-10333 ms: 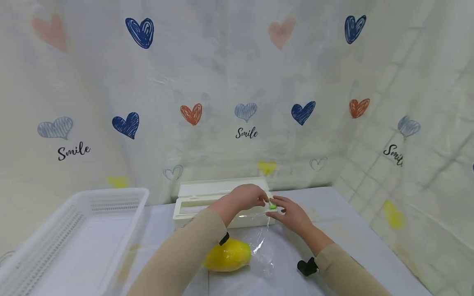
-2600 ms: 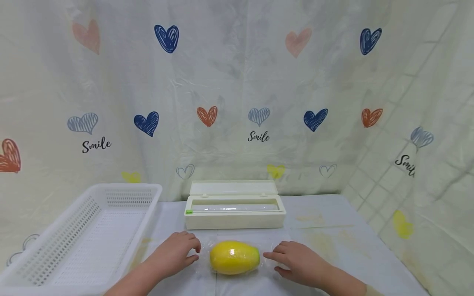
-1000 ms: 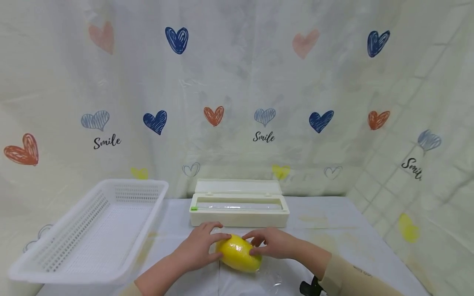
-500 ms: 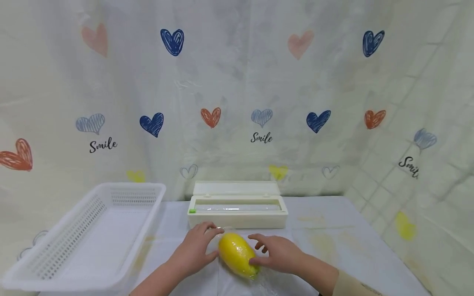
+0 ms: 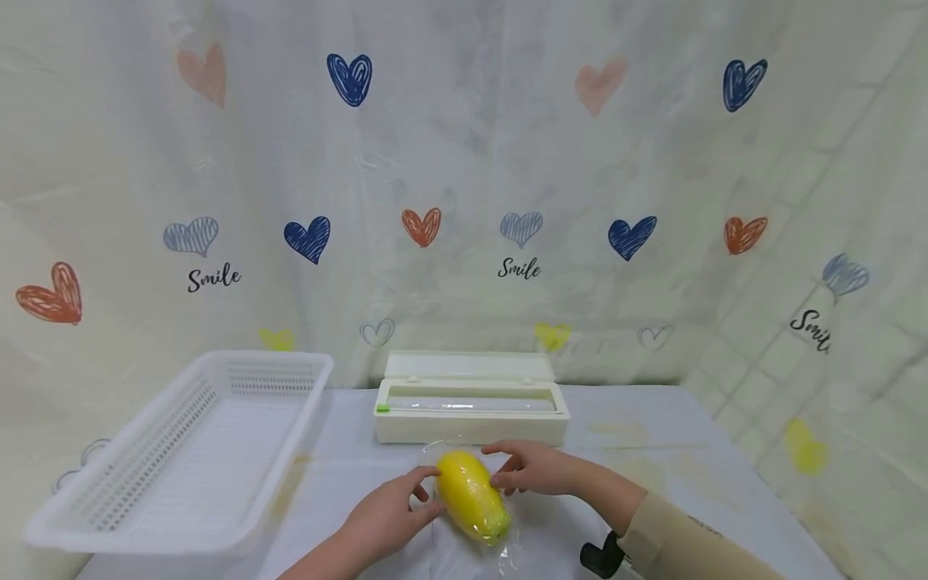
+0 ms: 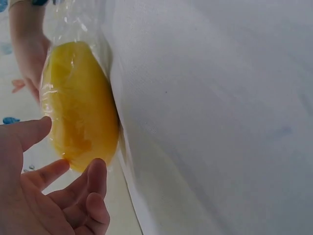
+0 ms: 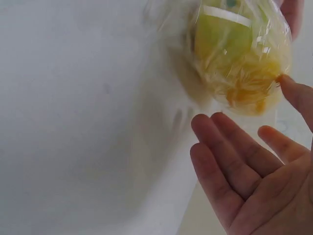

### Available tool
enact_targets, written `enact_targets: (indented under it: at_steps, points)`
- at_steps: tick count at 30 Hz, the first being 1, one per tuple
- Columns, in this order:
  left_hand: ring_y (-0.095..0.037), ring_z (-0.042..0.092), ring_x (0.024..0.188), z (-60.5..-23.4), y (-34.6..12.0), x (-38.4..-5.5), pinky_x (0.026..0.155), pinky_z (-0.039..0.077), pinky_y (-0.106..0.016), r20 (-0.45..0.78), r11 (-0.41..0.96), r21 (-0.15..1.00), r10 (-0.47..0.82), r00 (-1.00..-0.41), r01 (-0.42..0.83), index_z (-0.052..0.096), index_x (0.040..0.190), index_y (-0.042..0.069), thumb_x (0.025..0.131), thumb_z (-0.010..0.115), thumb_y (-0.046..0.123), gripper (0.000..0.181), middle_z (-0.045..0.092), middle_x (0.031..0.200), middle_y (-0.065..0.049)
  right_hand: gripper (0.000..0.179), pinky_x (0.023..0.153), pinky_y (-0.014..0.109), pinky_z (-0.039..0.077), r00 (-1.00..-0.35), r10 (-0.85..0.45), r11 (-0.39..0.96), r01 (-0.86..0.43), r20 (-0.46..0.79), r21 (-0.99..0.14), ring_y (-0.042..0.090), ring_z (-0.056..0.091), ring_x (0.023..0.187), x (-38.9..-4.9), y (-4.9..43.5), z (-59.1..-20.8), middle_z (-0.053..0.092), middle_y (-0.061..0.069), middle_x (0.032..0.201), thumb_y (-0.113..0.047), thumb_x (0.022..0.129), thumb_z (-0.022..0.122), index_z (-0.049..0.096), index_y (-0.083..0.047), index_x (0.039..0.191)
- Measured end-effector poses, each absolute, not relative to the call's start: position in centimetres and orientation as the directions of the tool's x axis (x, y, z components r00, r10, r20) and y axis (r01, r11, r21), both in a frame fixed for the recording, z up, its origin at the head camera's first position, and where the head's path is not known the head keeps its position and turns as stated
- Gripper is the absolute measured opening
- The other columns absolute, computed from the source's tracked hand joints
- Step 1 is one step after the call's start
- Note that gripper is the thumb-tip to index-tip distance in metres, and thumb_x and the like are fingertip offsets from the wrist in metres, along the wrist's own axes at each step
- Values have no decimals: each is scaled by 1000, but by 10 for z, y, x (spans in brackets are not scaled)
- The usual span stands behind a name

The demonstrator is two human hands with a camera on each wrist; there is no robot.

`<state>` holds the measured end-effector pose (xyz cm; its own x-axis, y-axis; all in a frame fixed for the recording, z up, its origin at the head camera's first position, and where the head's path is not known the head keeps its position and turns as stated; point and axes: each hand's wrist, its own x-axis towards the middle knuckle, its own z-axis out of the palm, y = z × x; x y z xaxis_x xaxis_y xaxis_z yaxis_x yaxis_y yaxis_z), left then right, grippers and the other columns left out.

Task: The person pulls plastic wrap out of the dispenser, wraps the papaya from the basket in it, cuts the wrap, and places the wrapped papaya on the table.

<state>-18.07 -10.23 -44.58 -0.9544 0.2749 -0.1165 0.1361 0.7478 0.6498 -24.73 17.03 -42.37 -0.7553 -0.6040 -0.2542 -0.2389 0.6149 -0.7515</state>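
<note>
A yellow oblong fruit (image 5: 467,493) with a greenish end, papaya-like, lies on the white-covered table, wrapped in clear cling film (image 6: 73,24). Its green end points toward the near right in the head view. At its left side is my left hand (image 5: 387,515), thumb and forefinger tips against or very close to the fruit, the other fingers loosely bent. My right hand (image 5: 540,467) is at the other side; in the right wrist view its thumb touches the film and the remaining fingers stand extended, apart from the fruit. Loose film sticks out at both ends.
Behind the fruit stands a cream cling film box (image 5: 471,427), lid raised, film roll inside, green slider (image 5: 382,408) at its left end. A white perforated basket (image 5: 290,451) sits on the left. A curtain with hearts (image 5: 464,161) hangs behind the table.
The film box's green slider has gone from its right end to its left. The fruit, sideways earlier, is now turned with its green end toward the near right, both hands still around it.
</note>
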Motion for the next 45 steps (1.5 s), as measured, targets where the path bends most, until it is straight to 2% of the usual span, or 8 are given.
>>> enact_targets:
  at_steps: [13,22,27,30,33,35,41,45]
  points:
    - [-14,60,80,-459,-101,-193,62,49,-37,-120,670,732,304,-945,123,48,143,21,87,72,48,66,66,101,5,59,72,35,54,-831,-504,585,-127,-236,-801,21,66,78,-221,158,-441,71,-1,89,-36,91,72,51,-10,140]
    - [-12,57,75,-457,-106,-194,57,47,-33,-107,688,710,313,-944,148,34,153,17,90,69,46,78,64,105,7,60,68,32,54,-856,-492,563,-174,-159,-807,21,67,76,-215,165,-445,71,1,94,-33,93,70,48,-5,141]
    - [-5,59,86,-457,-114,-182,68,52,-30,16,739,556,449,-893,382,48,143,22,93,69,37,56,62,115,11,51,70,29,53,-854,-516,590,-299,-65,-750,15,65,82,-205,175,-446,68,0,105,-28,95,68,51,-5,137]
    - [-6,59,105,-459,-120,-173,86,54,-31,154,655,378,653,-742,655,56,135,24,89,75,24,50,60,124,11,43,74,27,54,-835,-550,596,-374,-22,-711,11,63,90,-194,182,-444,65,1,112,-23,93,71,56,-9,131]
    - [-8,57,114,-462,-123,-166,95,51,-30,250,511,207,797,-550,834,55,131,25,83,81,18,56,56,131,10,35,78,25,55,-776,-631,563,-476,21,-676,11,61,98,-184,189,-441,61,1,119,-19,92,72,60,-15,124]
    - [-8,57,112,-462,-123,-162,93,50,-27,265,437,161,845,-465,885,54,130,27,82,82,20,56,55,133,8,31,83,26,55,-698,-712,528,-603,76,-598,12,59,105,-178,194,-441,58,1,125,-18,91,73,60,-19,120]
    - [-12,53,119,-463,-117,-154,94,49,-30,263,367,142,881,-393,919,57,123,30,96,62,44,31,50,139,3,36,97,30,50,-347,-913,314,-933,215,-175,15,54,118,-171,199,-443,50,0,137,-25,88,77,59,-26,119]
    - [-16,49,127,-468,-115,-154,97,49,-35,298,372,79,877,-378,925,59,117,32,98,55,50,26,48,141,0,35,101,32,48,-245,-954,246,-969,171,-19,16,48,127,-170,195,-441,48,-3,142,-36,90,73,59,-29,122]
